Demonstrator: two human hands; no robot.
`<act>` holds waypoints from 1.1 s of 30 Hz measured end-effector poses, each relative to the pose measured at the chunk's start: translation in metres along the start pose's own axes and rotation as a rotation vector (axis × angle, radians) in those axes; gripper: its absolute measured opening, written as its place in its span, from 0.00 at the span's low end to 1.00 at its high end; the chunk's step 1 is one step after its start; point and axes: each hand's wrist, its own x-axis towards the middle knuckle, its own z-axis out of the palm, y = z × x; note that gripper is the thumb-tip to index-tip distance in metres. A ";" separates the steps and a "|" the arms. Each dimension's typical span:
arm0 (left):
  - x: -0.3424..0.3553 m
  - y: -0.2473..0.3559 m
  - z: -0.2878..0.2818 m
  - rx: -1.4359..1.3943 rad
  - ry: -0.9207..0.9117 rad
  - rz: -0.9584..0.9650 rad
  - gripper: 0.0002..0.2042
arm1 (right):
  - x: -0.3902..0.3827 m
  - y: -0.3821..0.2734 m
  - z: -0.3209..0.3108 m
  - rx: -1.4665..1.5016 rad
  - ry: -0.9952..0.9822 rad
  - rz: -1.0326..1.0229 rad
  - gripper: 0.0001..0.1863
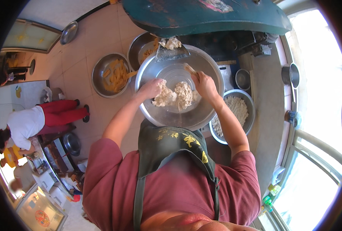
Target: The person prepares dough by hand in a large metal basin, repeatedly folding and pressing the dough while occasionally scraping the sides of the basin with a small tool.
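Note:
A wide metal basin is in front of me, with shaggy pale dough lying in its middle in two joined lumps. My left hand is at the left lump, its fingers closed on the dough and partly hidden by it. Over the basin's right side my right hand is closed round a short tan stick-like piece, whose kind I cannot make out. More dough sits on the metal chute of a dark green machine, just above the basin's far rim.
Two metal bowls to the left hold yellowish strips. At right stands a basin of crumbly pale dough, below a small metal bowl. A ledge with a saucepan runs along the window. A person in red trousers bends at a far-left counter.

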 end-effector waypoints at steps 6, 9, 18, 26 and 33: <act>0.001 0.024 0.008 0.196 0.058 -0.132 0.23 | 0.110 -0.039 0.025 -0.294 -0.115 0.030 0.21; 0.000 0.020 0.014 0.123 0.142 -0.151 0.25 | 0.150 -0.052 0.036 -0.385 -0.181 -0.035 0.18; -0.011 0.019 -0.012 -0.229 -0.020 -0.269 0.24 | 0.148 -0.038 0.044 -0.375 -0.152 -0.128 0.18; -0.028 0.035 -0.032 -0.326 0.174 -0.226 0.26 | 0.112 -0.055 0.048 -0.346 -0.140 -0.202 0.20; -0.038 0.005 0.004 -0.219 0.216 -0.126 0.25 | 0.127 -0.051 0.053 -0.376 -0.141 -0.035 0.23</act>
